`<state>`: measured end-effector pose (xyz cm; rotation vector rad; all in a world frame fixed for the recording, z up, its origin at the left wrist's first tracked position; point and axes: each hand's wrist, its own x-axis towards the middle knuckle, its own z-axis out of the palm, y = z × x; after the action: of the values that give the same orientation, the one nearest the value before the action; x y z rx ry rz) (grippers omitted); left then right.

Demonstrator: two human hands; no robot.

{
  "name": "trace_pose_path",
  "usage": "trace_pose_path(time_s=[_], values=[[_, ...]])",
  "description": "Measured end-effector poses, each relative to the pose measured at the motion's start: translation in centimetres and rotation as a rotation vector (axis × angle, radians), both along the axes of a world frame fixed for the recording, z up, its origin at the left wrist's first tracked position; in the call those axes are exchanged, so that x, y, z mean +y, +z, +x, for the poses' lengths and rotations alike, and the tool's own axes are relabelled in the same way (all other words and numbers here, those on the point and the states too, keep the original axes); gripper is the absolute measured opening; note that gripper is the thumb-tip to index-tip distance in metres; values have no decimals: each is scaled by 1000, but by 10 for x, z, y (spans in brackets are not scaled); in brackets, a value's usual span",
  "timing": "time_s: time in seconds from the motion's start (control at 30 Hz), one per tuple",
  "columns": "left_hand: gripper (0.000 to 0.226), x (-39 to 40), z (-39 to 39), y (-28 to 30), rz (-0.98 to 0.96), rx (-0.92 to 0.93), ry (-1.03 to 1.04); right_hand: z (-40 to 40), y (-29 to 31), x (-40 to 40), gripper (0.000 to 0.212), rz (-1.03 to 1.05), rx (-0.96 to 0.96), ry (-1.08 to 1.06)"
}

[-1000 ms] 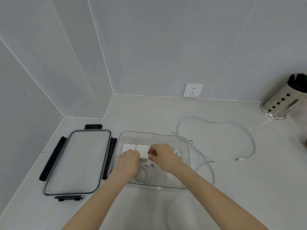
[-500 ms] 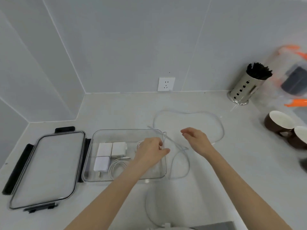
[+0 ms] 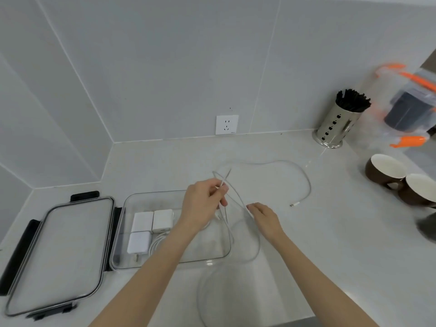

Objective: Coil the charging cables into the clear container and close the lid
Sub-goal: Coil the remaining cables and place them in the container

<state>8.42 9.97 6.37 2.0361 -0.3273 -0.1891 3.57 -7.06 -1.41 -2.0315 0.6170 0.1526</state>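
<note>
**Colours on the counter**

The cable (image 3: 304,182) is white. Three white chargers (image 3: 151,228) sit in the clear container (image 3: 151,199). The lid (image 3: 59,251) is clear with black clips. The cups (image 3: 387,169) are brown outside and white inside. A shiny silver holder (image 3: 336,125) has black sticks. The wall socket (image 3: 227,124) is white. The far box (image 3: 408,107) has orange clips.

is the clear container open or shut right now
Open. The clear container has no cover; its lid lies flat on the counter to its left.

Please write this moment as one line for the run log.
stage: coiling cable | left hand: holds loops of white cable | right hand: pinches same cable | clear container: open, three adapters inside | lid: off, left of container
</note>
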Motion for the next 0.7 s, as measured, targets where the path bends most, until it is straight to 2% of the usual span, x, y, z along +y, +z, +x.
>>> trace_pose_path(time_s=[0.1, 0.13, 0.2, 0.33, 0.47, 0.6, 0.7], values=[[16, 6, 7, 8, -47, -45, 36, 2, 15, -1, 55, 237, -147, -55], [14, 8, 9, 10, -77, -43, 58, 4, 22, -2, 58, 326, -189, -84], [13, 13, 14, 14, -141, -46, 120, 10, 33, -9, 53, 435, -281, -180], [14, 24, 26, 26, -288, -75, 249, 23, 52, -31, 48, 378, -381, -361], [13, 36, 38, 32, -401, -53, 365, 29, 60, -51, 50, 475, -407, -580], [15, 48, 44, 31, -398, -17, 409, 32, 55, -64, 44, 689, -429, -785], [14, 44, 40, 29, -355, 8, 341, 32, 40, -68, 39, 737, -355, -777]])
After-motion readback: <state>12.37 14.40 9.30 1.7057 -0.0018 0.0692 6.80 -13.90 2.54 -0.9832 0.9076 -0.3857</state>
